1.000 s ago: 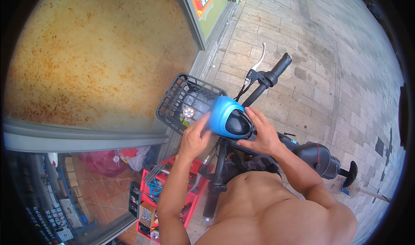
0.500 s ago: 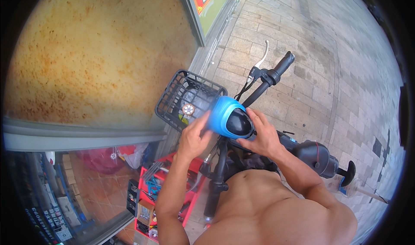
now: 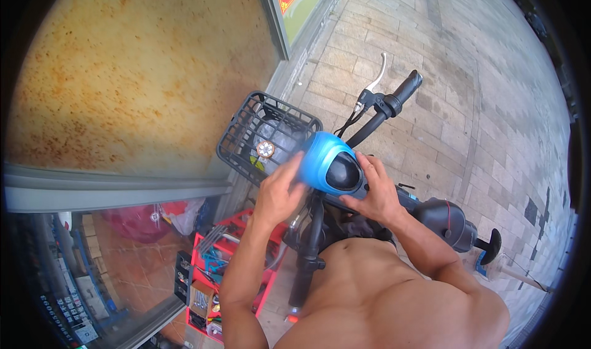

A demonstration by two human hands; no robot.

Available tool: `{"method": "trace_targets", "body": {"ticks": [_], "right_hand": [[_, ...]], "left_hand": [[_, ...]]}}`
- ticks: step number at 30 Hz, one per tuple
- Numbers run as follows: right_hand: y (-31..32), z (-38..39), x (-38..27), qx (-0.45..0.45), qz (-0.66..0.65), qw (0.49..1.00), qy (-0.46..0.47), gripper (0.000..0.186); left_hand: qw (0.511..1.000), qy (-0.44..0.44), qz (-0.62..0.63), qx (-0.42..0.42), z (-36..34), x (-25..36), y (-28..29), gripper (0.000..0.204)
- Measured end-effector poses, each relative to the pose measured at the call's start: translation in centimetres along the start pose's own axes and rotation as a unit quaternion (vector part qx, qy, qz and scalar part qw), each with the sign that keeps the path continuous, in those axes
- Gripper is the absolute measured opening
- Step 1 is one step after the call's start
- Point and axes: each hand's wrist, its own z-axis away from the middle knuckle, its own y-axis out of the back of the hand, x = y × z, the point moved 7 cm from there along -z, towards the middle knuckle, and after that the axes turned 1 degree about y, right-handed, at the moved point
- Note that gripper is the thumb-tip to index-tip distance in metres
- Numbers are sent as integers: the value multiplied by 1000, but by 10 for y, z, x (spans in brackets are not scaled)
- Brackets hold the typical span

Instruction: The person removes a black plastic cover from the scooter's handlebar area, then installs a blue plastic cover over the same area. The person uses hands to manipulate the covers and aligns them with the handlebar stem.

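Right in the middle of the frame, here's the blue rounded shell [image 3: 320,158] with its glossy dark panel [image 3: 343,171], sitting above the handlebar stem with a hand at either side. The right hand [image 3: 380,194] has it from the right: fingers laid along the edge by the dark panel, thumb tucked low, the shell's rim pinched between them. Over on the left, the left hand [image 3: 278,194] reaches up with its fingers stretched and close together, tips at the shell's left flank; that edge is blurred, so I can't tell how firmly it grips.

Just up and left of the shell, a black basket [image 3: 289,105] carries a pale wrapped bundle and a round, flower-patterned disc [image 3: 265,149]. Upper right of centre, a black handlebar grip [image 3: 406,89] points outward, a silver brake lever [image 3: 380,70] beside it; the other grip [image 3: 300,287] runs down toward the lower edge.

Lower left, past the left forearm, a red toolbox [image 3: 266,287] is packed with tools. A rust-speckled panel [image 3: 141,78] fills the upper left, and paving [image 3: 443,121] stretches across the right.
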Motion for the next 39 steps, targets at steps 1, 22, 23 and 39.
{"method": "trace_targets", "body": {"ticks": [1,22,23,39], "right_hand": [[0,1,2,4,-2,1000,6,94],[-4,-7,-7,-17,57,998,-26,106],[-1,-6,-8,-4,56,998,-20,106],[-13,-59,-47,-127,198,972,7,97]], "left_hand": [[1000,-11,-9,2,-1,2,0,60],[998,-12,52,14,-6,-2,3,56],[998,-15,54,13,-7,4,6,56],[855,184,484,-27,8,-86,-25,48]]}}
